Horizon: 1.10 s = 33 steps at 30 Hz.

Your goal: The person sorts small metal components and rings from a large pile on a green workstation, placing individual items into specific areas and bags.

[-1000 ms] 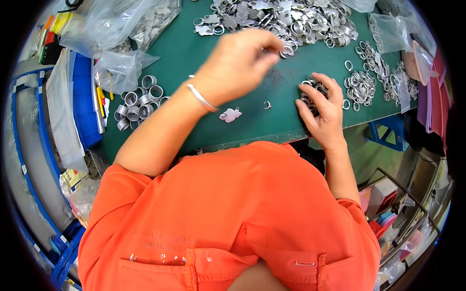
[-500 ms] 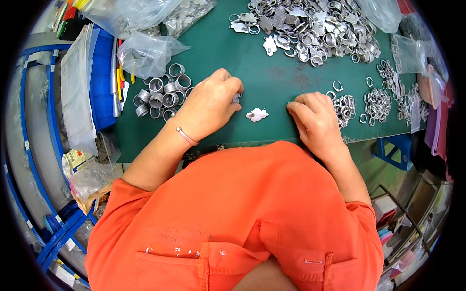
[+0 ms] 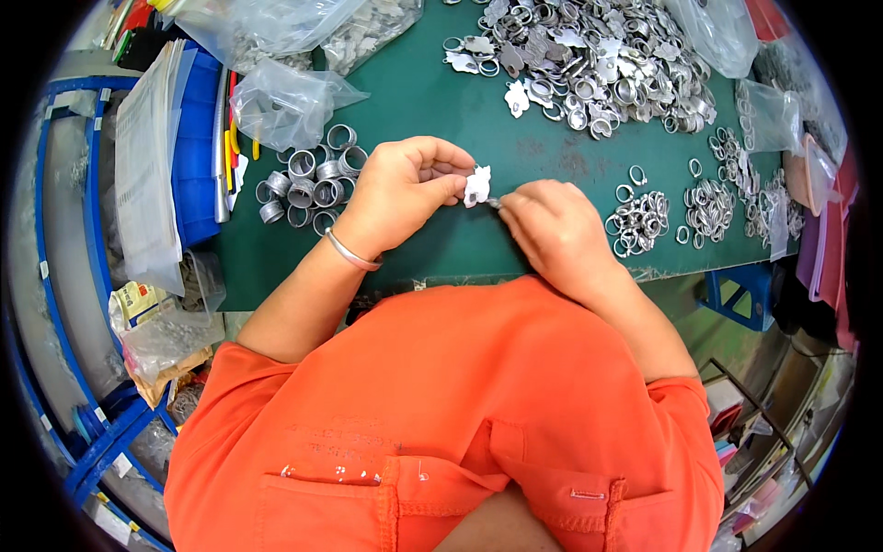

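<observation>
My left hand [image 3: 402, 191] pinches a flat silver metal plate [image 3: 478, 186] with an irregular, leaf-like outline between thumb and fingers, above the green table. Close beside the plate, my right hand [image 3: 557, 232] has its fingertips closed on a small grey metal piece [image 3: 495, 202], mostly covered by the fingers; its kind cannot be made out. The piece meets or nearly meets the plate's lower right edge. Wide metal ring bands [image 3: 302, 164] lie in a heap left of my left hand. Right of my right hand is a small pile of thin rings [image 3: 639, 221].
A large heap of rings and flat metal pieces [image 3: 598, 69] covers the table's [image 3: 414, 101] far side. More ring piles [image 3: 710, 207] lie at the right. Clear plastic bags [image 3: 290, 101] rest at the back left, near a blue bin [image 3: 198, 147]. A blue stool [image 3: 740, 294] stands below.
The plate that lay on the table is now lifted in my left hand. My right hand has moved left to it, with a small metal piece in its fingertips.
</observation>
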Tool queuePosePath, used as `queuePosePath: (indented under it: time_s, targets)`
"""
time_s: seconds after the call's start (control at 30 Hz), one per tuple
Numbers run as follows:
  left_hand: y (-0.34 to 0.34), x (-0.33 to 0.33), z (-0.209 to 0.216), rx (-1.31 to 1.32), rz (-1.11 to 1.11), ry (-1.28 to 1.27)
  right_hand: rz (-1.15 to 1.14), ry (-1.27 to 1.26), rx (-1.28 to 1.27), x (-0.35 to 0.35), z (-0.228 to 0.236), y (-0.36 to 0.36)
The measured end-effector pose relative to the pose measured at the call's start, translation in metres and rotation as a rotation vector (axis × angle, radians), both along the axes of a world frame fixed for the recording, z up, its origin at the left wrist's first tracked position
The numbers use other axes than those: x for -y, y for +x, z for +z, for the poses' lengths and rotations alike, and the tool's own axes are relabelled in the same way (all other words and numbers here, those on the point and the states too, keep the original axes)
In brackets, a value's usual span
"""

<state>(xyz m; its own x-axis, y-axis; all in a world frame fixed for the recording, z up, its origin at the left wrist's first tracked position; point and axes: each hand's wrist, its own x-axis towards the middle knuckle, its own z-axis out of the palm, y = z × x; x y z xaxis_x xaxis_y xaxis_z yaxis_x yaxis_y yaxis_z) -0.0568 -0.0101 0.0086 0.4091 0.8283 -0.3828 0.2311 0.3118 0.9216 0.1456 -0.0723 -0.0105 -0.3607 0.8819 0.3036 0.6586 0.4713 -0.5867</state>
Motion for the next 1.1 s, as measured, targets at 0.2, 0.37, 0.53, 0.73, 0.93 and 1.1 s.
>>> queuePosePath:
  time_s: [0.2,0.37,0.53,0.73,0.93,1.1]
  targets:
    - [0.001,0.001,-0.002,0.272,0.065,-0.129,-0.398,-0.885,-0.719,-0.008,0.023,0.012]
    - [-0.003,0.001,-0.021,0.957,0.044,-0.613,-0.341,-1.051,-1.193,-0.011,0.018,0.023]
    - [0.003,0.005,-0.030,1.140,0.100,-0.798,-0.315,-1.072,-1.296,-0.011,0.017,0.026]
    - [0.004,0.002,-0.043,1.382,0.080,-0.930,-0.297,-1.038,-1.325,-0.012,0.017,0.028]
    - [0.014,0.003,-0.010,1.284,0.193,-0.924,-0.325,-0.594,-0.944,-0.008,0.021,0.016]
    - [0.011,-0.004,-0.011,1.237,0.139,-0.954,-0.077,-0.079,-0.363,-0.017,0.030,0.004]
